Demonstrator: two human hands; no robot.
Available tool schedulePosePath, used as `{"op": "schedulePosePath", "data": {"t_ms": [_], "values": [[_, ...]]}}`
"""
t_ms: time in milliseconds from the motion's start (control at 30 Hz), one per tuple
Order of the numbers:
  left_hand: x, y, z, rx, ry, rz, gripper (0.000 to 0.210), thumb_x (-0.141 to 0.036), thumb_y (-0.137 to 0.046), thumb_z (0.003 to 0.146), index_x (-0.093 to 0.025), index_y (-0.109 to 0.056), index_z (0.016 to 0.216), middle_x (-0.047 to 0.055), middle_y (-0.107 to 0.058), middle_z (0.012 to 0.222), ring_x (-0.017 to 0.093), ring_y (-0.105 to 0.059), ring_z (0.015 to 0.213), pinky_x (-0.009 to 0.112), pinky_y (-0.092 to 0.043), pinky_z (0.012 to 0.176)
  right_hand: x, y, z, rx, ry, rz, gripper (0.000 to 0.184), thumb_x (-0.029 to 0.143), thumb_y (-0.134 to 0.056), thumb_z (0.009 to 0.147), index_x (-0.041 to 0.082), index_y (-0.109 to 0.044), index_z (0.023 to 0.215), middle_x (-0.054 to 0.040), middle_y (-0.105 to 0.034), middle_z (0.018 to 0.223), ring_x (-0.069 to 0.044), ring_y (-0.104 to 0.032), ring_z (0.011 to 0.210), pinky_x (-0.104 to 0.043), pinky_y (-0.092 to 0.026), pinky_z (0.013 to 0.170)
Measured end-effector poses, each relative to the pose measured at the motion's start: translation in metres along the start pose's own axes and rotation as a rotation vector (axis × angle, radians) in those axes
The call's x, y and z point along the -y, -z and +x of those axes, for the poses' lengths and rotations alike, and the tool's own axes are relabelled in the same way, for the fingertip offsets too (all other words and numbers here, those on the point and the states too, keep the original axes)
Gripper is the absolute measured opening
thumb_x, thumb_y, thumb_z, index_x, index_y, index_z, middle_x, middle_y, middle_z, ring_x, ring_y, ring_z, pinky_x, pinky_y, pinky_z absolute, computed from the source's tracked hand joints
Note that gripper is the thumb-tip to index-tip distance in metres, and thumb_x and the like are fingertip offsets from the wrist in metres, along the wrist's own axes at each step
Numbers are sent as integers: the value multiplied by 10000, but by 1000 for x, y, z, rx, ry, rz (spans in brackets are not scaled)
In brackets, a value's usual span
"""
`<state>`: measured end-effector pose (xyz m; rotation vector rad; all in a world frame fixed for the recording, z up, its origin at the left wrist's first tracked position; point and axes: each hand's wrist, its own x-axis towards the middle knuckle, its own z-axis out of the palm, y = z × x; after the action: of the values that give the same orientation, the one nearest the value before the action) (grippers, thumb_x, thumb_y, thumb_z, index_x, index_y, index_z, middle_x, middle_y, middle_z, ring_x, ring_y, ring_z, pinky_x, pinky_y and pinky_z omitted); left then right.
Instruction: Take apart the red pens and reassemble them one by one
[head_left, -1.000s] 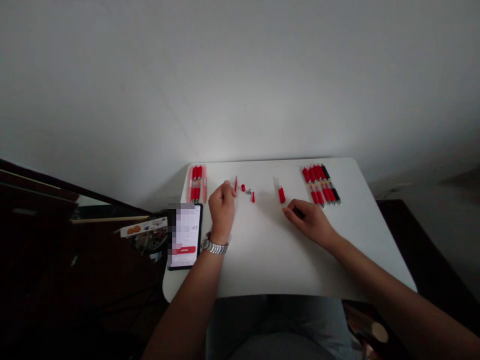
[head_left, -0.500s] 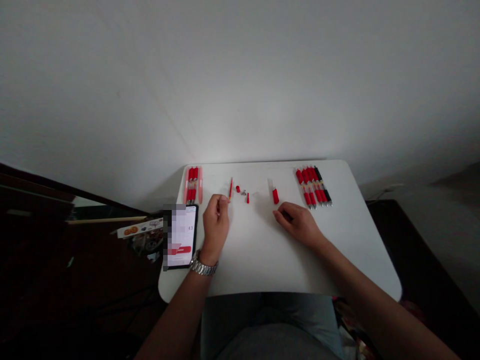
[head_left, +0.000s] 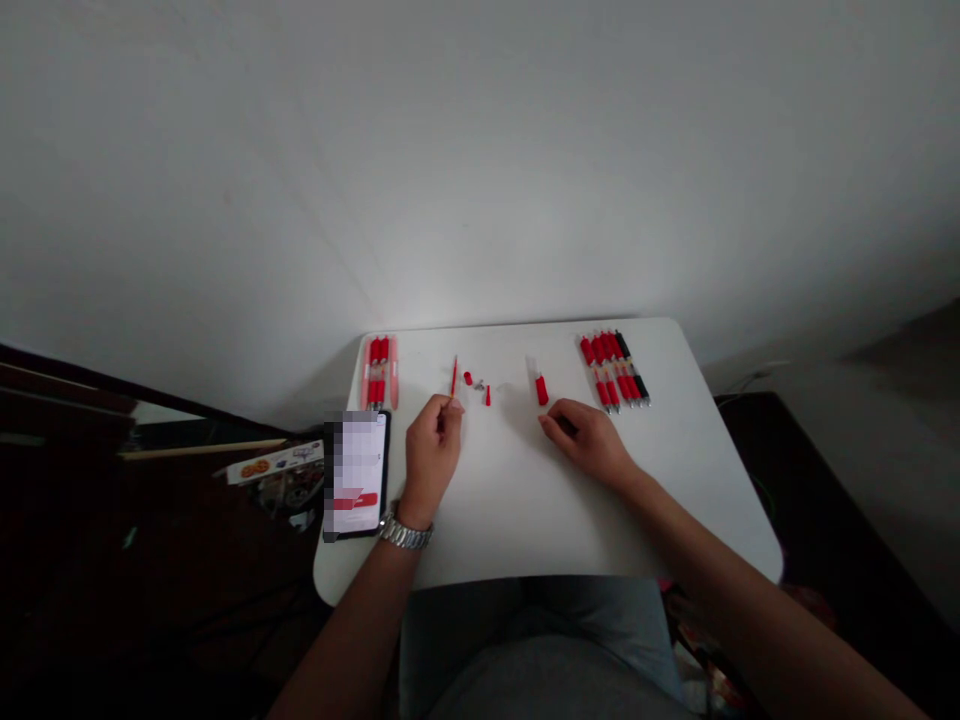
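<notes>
My left hand [head_left: 433, 440], with a metal watch on its wrist, is closed, its thumb and finger at the lower end of a thin red pen refill [head_left: 454, 374]. Just right of that refill lie a small red cap-like piece [head_left: 468, 378], a tiny metallic part [head_left: 480, 385] and a small red cone-shaped piece [head_left: 488, 396]. My right hand [head_left: 589, 435] rests on the table with curled fingers and nothing visible in them. Its fingertips are close below a pen barrel section with a red grip [head_left: 541, 390] and a clear upper part.
Several red pens and a black one [head_left: 631, 365] lie in a row at the back right of the white table [head_left: 495, 520]. Red pens between pink ones [head_left: 394, 372] lie back left. A phone [head_left: 360, 475] is by the left edge. A wall rises behind.
My left hand has shifted slightly right, onto the refill's lower end. My right hand stays nearly in place. The whole view has shifted a little.
</notes>
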<state>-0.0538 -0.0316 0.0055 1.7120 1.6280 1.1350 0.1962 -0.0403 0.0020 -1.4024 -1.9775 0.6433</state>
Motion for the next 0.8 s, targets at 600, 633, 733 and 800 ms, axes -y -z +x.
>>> {"op": "schedulePosePath", "data": {"t_ms": [600,633,733,800], "values": [[2,1,-3,-2,-16,1,262,-403,-476,1007,-210,-604,886,-11,-611,754,147,-547,684,254,-402,655,12,4,43,-61,-187,-437,240,427,-584,971,189,-610,957,-117,-680,937,-225,-617,744,-304,-316,554],[2,1,-3,-2,-16,-1,259,-403,-479,1005,-209,-605,888,-11,-610,752,146,-547,681,253,-403,654,12,3,43,-50,-187,-456,234,422,-583,972,192,-609,934,-122,-681,944,-225,-617,741,-306,-306,546],[3,1,-3,0,-28,-2,249,-394,-489,1001,-205,-607,891,-12,-610,747,141,-546,674,249,-406,656,12,1,41,-31,-177,-484,205,381,-578,974,197,-602,888,-121,-678,941,-212,-613,718,-311,-294,536],[3,1,-3,-6,-35,1,245,-387,-489,1002,-202,-608,895,-13,-611,751,138,-548,677,245,-408,659,12,1,38,-20,-171,-492,198,363,-566,978,195,-599,878,-115,-673,930,-205,-611,712,-310,-304,541]]}}
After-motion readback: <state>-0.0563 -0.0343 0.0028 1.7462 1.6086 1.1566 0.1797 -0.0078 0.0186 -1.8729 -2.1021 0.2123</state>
